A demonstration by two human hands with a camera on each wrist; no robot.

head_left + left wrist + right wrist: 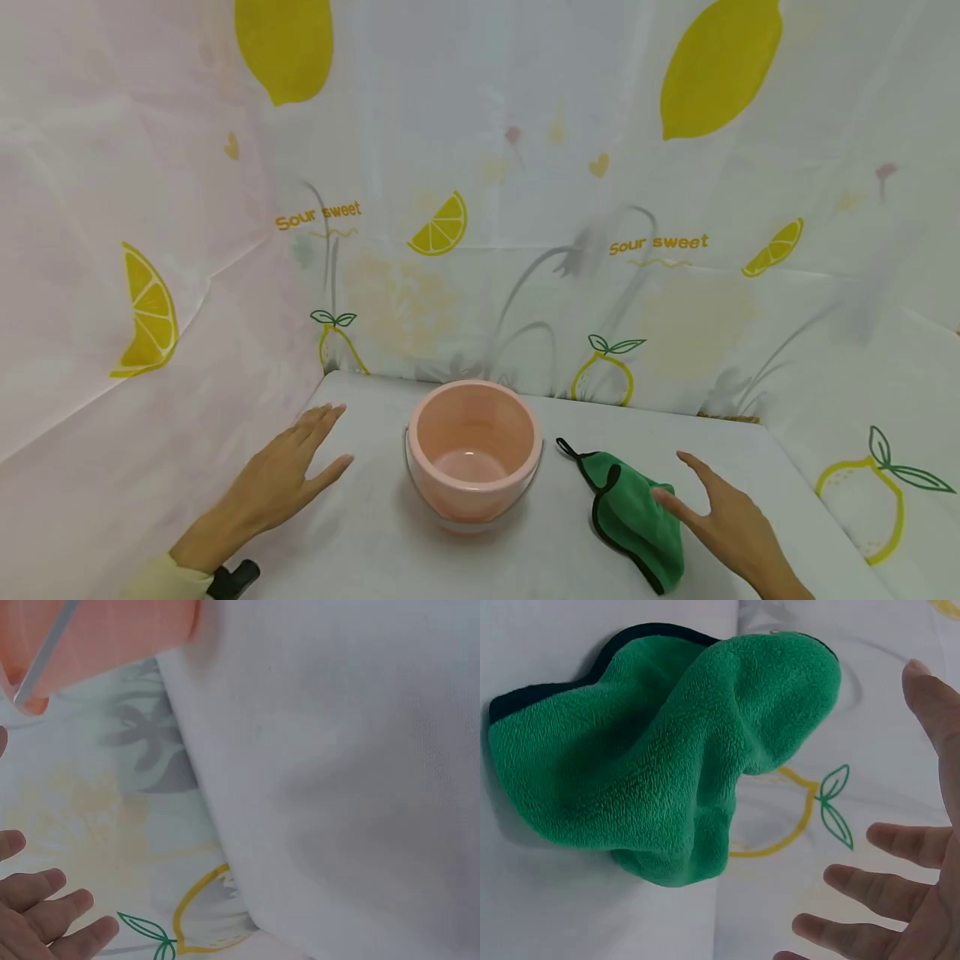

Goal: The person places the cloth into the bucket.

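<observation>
A pink bucket [475, 500] with a thin wire handle stands upright on the white table, its inside bare. To its right lies a crumpled green towel [641, 517] with black edging and a black hanging loop. My left hand [281, 471], fingers straight and thumb spread, is left of the bucket and holds nothing. On the right, my right hand [731, 521] is beside the towel with thumb and fingers apart, holding nothing. In the right wrist view the towel [682, 750] appears apart from the spread fingers. The left wrist view catches only part of the bucket [112, 637].
The white table [360, 558] meets a hanging cloth [525, 292] printed with lemons at the back and sides. A small black object [236, 577] shows at the left wrist, below the sleeve [168, 581].
</observation>
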